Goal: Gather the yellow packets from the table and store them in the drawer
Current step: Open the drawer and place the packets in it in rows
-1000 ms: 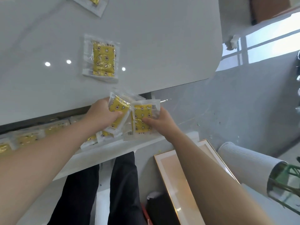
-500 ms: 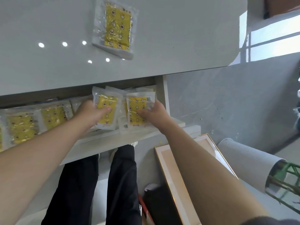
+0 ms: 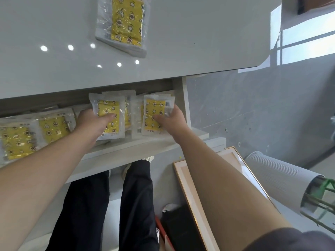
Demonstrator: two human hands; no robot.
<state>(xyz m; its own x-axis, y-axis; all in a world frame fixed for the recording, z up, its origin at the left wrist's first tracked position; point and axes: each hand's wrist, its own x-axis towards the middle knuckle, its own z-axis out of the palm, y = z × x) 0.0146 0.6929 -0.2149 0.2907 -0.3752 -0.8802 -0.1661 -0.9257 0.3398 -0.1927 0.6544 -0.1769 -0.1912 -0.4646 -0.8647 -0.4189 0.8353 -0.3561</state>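
The open drawer (image 3: pixel 145 147) sticks out below the white table (image 3: pixel 199 42). My left hand (image 3: pixel 90 122) holds a yellow packet (image 3: pixel 108 115) in clear wrap, thumb on top, down inside the drawer. My right hand (image 3: pixel 172 120) grips a second yellow packet (image 3: pixel 155 113) at the drawer's right end. More yellow packets (image 3: pixel 36 133) lie in the drawer's left part. One yellow packet (image 3: pixel 125 22) lies on the table above.
My legs in dark trousers (image 3: pixel 108 205) stand under the drawer. A framed picture (image 3: pixel 195 196) leans on the floor at the right, beside a white ribbed cylinder (image 3: pixel 277 180) and a green wire frame (image 3: pixel 324 194).
Both hands have moved from the table's edge down into the drawer with their packets. The view has shifted so the packet on the table appears nearer.
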